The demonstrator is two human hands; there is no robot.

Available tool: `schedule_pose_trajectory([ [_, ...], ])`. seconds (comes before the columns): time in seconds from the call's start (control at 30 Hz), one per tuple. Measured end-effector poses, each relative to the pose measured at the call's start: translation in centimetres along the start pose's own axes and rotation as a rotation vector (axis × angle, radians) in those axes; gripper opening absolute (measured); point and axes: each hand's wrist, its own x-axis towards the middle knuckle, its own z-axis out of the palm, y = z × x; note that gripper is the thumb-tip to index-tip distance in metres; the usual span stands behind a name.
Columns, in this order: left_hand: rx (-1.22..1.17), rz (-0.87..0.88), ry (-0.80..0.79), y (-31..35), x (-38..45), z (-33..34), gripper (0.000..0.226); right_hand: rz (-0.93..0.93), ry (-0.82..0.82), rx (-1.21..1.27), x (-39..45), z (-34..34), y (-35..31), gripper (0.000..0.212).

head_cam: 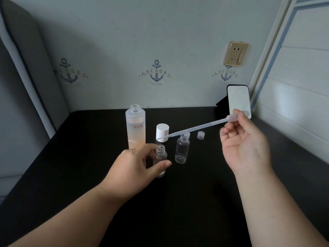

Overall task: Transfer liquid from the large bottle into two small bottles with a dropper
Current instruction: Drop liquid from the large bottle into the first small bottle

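Black tabletop (178, 202) fills most of the view, backed by a pale wall (124, 41) printed with anchors. Far right, a phone (238, 100) leans upright. Left of centre stands the large bottle (135, 129), frosted, uncapped, with peach liquid up to about three quarters of its height. The left hand (137, 166) curls round the nearer small bottle (160, 159), thumb across its front and fingers behind, holding it upright on the table (a little liquid shows at its base). The right hand (245, 145) is raised palm-up, its fingertips pinching the bulb of the dropper (195, 129), which slants down to the left, its tip in front of the white cap (162, 131) just right of the large bottle. The second small bottle (182, 148) stands clear and open, just right of the held one. Two small clear caps lie beyond it, one (201, 135) to the right, the other (188, 134) partly hidden behind its neck.
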Motion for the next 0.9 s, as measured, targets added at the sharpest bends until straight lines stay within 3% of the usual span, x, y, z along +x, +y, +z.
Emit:
schedule_pose_trajectory([
  [0.27,-0.079,0.018,0.079,-0.5,0.1,-0.1,0.049,0.035,0.022,0.03,0.1,0.0,0.1,0.016],
  [0.43,-0.249,0.027,0.397,-0.5,-0.3,-0.6,0.028,0.037,0.01,0.041,0.2,-0.2,0.1,0.013],
  [0.57,-0.316,-0.161,0.641,-1.0,0.1,-1.0,0.029,0.036,-0.024,0.024,0.2,-0.3,0.2,0.012],
  [0.63,-0.329,-0.216,0.612,-1.4,0.5,-0.9,0.041,0.034,-0.028,0.02,0.2,-0.3,0.3,0.013],
  [0.77,-0.359,-0.272,0.361,-1.9,1.1,-0.4,0.08,0.035,-0.047,0.02,0.2,-0.3,0.3,0.015],
  [0.9,-0.238,-0.274,0.271,-2.0,1.4,-0.1,0.078,0.025,-0.072,0.004,0.1,-0.1,0.4,0.016],
])
